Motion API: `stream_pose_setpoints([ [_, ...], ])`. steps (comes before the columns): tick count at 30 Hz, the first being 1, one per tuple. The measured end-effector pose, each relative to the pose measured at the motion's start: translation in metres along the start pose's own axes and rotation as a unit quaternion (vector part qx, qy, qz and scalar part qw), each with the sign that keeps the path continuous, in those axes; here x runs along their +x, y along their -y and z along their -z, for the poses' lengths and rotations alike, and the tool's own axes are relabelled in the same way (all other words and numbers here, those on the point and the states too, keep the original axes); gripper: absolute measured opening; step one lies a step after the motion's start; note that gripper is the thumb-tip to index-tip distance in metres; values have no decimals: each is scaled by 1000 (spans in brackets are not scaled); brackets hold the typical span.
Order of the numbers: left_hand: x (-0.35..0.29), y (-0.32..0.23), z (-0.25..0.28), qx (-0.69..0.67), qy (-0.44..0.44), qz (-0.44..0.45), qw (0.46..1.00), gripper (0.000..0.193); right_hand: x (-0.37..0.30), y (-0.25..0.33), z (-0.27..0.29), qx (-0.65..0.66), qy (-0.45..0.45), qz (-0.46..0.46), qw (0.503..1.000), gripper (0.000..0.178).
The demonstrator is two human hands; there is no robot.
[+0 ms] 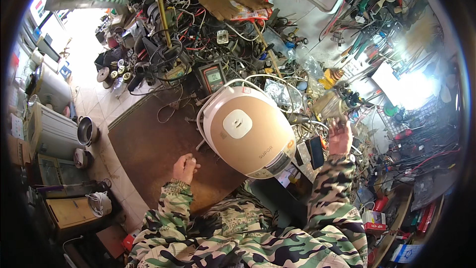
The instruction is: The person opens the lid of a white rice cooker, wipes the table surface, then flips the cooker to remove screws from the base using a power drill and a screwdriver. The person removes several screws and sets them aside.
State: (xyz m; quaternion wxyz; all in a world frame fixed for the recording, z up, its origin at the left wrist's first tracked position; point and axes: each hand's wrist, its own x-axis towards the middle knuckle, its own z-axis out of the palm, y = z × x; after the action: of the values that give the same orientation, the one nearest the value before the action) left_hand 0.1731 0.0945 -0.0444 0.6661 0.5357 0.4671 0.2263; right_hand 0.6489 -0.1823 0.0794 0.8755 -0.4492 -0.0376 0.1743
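Cluttered repair shop: brown worktop [148, 144], tangle of wires [198, 25] heaped at its far edge, hand tools hung on the wall [377, 15] to the right. Rice cooker [248, 131] sits mid-worktop between both hands, lid shut, white body with gold-tan top and a white square latch button, front panel facing the person. Left hand [184, 167] rests on the worktop just left of the cooker, fingers loosely curled, holding nothing, not touching it. Right hand [340, 136] is raised to the cooker's right, apart from it, fingers part open, at small clutter; grip unclear. Multimeter [212, 77] stands behind the cooker. Black phone [316, 152] lies near the right hand.
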Motion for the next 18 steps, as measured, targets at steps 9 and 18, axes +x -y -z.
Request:
stream_pose_setpoints([
  [9,-9,-61,-90,-93,2,-68,993,83,41,-125,-35,-263,150,-145,942,29],
  [18,-1,-39,-91,59,-37,-95,993,102,46,-159,-81,-518,321,-108,786,53],
])
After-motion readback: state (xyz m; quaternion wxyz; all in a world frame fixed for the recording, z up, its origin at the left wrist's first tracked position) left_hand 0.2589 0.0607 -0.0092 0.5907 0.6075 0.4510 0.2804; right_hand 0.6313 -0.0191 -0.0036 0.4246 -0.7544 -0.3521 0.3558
